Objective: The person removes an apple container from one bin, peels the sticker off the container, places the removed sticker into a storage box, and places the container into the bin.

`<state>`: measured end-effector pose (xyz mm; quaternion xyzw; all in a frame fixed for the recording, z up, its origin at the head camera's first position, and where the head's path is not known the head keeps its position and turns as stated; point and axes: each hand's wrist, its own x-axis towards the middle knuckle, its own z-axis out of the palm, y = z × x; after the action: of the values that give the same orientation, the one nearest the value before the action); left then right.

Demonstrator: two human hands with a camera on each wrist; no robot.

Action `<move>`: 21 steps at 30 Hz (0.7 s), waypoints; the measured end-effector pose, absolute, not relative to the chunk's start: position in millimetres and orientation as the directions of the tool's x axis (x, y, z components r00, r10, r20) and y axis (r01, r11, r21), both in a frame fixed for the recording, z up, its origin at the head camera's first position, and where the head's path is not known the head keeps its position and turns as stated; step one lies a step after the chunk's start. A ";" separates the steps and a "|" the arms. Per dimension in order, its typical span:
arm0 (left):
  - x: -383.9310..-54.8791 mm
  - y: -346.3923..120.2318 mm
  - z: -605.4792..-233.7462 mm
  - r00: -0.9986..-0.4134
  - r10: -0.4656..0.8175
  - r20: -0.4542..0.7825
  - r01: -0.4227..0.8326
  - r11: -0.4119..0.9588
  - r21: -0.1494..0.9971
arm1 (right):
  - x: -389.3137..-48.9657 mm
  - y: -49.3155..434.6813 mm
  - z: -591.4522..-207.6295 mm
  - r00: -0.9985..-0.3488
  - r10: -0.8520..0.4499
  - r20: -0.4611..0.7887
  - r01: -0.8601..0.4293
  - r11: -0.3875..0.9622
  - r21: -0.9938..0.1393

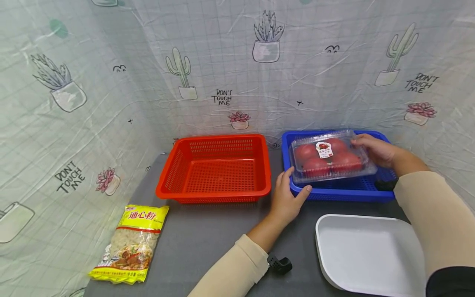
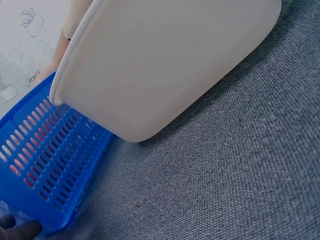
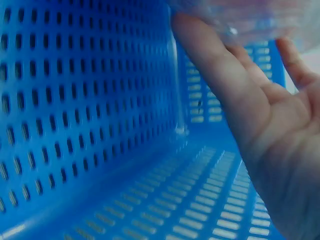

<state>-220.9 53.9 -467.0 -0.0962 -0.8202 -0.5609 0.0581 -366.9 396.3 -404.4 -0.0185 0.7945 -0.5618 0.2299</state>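
A clear plastic box of tomatoes [image 1: 343, 161] with a white label lies tilted over the blue basket [image 1: 345, 195], its left end near the basket's left rim. My right hand [image 1: 376, 149] grips the box's right end; in the right wrist view that hand [image 3: 280, 115] reaches inside the basket, thumb and fingers at the clear plastic [image 3: 250, 22]. My left hand [image 1: 287, 200] is at the basket's front left corner, fingertips close to the box's lower left corner and thumb spread over the front rim. Only its dark fingertips [image 2: 22, 231] show in the left wrist view.
A red basket [image 1: 220, 197] stands left of the blue one. In front at the right is a white tray [image 1: 371, 255], its side near the left wrist camera. A yellow pasta bag [image 1: 131, 243] lies at the left on the grey table [image 1: 208, 235]. A printed curtain [image 1: 230, 53] hangs behind.
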 end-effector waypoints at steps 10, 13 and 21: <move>-218.2 55.5 -463.5 -0.978 0.087 0.191 0.210 0.343 0.916 | -364.2 397.8 -391.3 -0.917 -0.258 -0.304 0.219 0.310 -0.925; -217.4 55.2 -463.3 -0.977 0.089 0.192 0.211 0.343 0.915 | -362.3 400.0 -387.9 -0.918 -0.270 -0.292 0.211 0.291 -0.933; -216.7 54.4 -464.0 -0.976 0.089 0.198 0.217 0.358 0.908 | -349.7 411.1 -369.8 -0.913 -0.362 -0.189 0.131 0.177 -0.975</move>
<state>-216.7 54.4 -464.0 -0.0931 -0.8221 -0.5588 0.0569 -349.7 411.1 -369.8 -0.0778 0.7421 -0.6369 0.1938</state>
